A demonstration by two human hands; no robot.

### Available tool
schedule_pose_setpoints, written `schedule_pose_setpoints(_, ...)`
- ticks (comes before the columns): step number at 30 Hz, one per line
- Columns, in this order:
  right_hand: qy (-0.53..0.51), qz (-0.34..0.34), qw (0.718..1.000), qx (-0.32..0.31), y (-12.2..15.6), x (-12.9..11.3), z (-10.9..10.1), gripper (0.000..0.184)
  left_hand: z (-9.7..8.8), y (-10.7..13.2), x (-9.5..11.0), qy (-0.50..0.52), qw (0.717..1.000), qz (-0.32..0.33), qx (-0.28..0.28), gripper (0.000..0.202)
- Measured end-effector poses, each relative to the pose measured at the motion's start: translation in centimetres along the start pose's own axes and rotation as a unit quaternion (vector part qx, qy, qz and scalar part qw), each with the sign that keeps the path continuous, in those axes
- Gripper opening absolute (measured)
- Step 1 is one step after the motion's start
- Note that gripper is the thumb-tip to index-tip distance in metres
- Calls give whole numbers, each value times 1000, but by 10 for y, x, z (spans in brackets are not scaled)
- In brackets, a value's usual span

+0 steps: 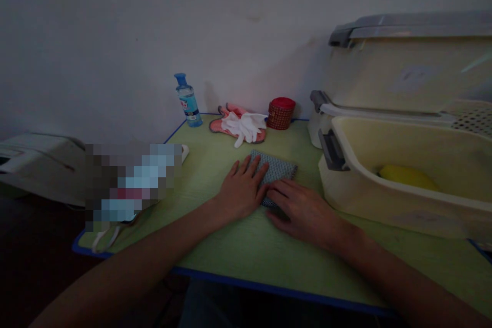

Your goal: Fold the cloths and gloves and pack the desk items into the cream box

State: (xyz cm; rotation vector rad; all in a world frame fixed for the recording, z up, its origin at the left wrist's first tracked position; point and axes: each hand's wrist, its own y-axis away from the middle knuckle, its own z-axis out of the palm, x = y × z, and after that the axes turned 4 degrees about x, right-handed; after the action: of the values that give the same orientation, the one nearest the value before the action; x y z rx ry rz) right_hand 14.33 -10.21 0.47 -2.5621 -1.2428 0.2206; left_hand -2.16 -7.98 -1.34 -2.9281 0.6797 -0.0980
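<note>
A folded grey-blue cloth with a woven pattern lies flat on the green tabletop, in front of me. My left hand rests on its left part, palm down, fingers stretched out and spread. From the right, my right hand touches the cloth's near part with bent fingers beside the left thumb. Its thumb sits apart from the other fingers, lower down. Both hands cover some of the cloth's left and near edges.
Cream bin at right holds something yellow; another lidded bin stands behind. Along the wall are a blue bottle, pink-and-white gloves and a red woven container. A blurred-out object lies left.
</note>
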Motion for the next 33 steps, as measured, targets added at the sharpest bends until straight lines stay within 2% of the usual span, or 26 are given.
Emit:
schedule_pose_setpoints(4,3,-1,1000,-7,0,5,3,20,4,0,0,2,1000,1,16,50)
schedule_pose_setpoints(7,27,-21,999,-9,2,10,7,15,4,-1,-3,7,1000,18,22,50)
schedule_pose_setpoints(9,46,-33,998,-8,3,12,8,16,2,-4,-8,22,998,61,21,49)
schedule_pose_setpoints(12,60,-29,998,2,5,11,8,21,-5,-7,-20,47,986,160,1,52)
schedule_pose_setpoints(14,58,-14,998,7,4,9,5,20,-9,-8,-27,53,976,209,-23,60)
schedule_pose_setpoints(16,50,7,999,7,3,8,2,19,-13,-8,-32,50,971,229,-46,72)
schedule_pose_setpoints(18,36,36,999,9,1,8,0,18,-15,-7,-33,44,971,225,-61,78)
schedule_pose_setpoints(22,10,81,997,9,0,10,0,16,-17,-7,-30,34,974,208,-82,60)
schedule_pose_setpoints(29,15,43,999,16,1,10,3,14,-17,-7,-25,39,976,195,-91,59)
schedule_pose_setpoints(33,28,39,999,3,1,10,2,18,-19,-6,-26,52,978,192,-62,50)
